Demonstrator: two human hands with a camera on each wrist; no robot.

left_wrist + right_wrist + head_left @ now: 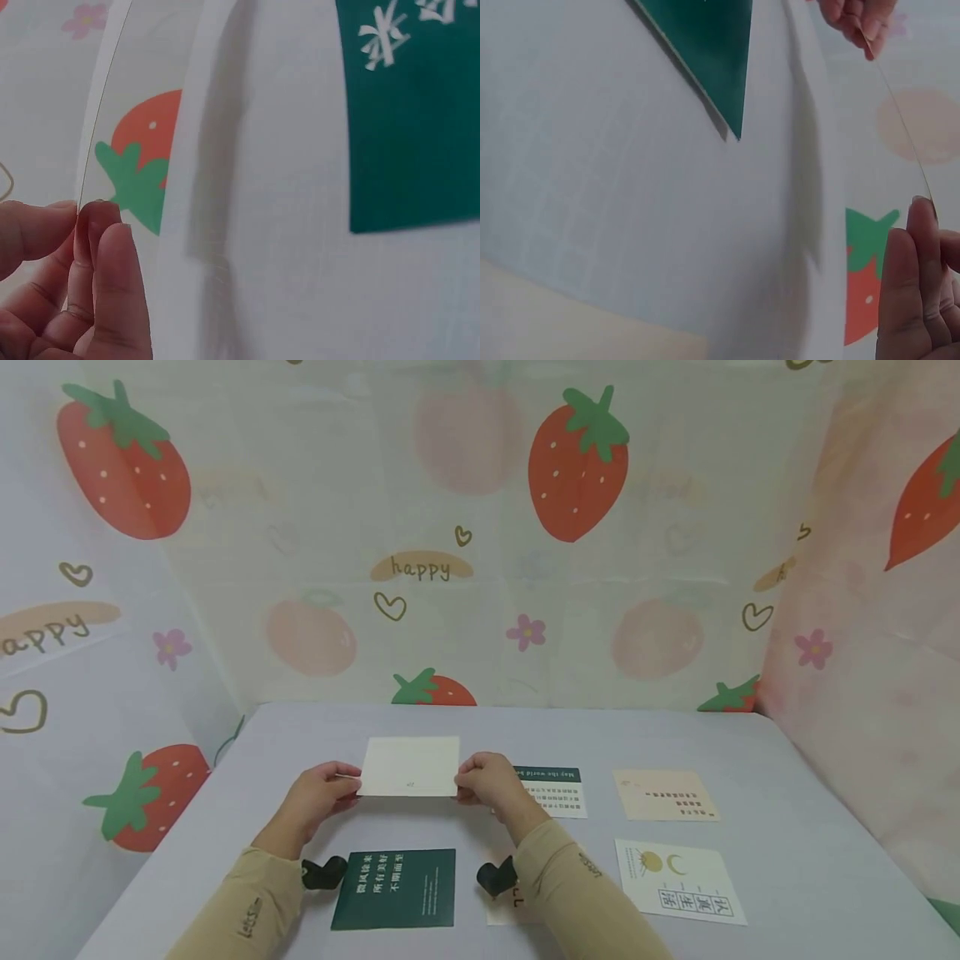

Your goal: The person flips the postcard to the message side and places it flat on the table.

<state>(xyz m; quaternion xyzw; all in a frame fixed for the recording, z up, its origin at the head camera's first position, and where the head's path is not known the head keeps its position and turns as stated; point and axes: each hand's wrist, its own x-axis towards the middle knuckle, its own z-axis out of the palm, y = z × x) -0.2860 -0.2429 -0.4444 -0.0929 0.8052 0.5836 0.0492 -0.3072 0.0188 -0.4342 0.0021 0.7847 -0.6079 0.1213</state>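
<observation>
A cream-white card [410, 766] with a tiny mark near its lower edge is held up above the table between both hands. My left hand [324, 793] pinches its left edge between thumb and fingers, which the left wrist view shows close up at the thin edge. On the opposite side my right hand [491, 785] pinches the right edge. Seen from the right wrist, the card [905, 124] is nearly edge-on, a thin line between the two hands. Below it on the table lies a dark green card [397, 889] with white characters.
Right of the hands lie a green-and-white card [558, 793], a pale peach card [666, 795] and a white card with a sun and moon [678, 881]. My right forearm partly covers another card [504, 912]. A strawberry-patterned cloth [480, 627] hangs behind the white table [570, 735].
</observation>
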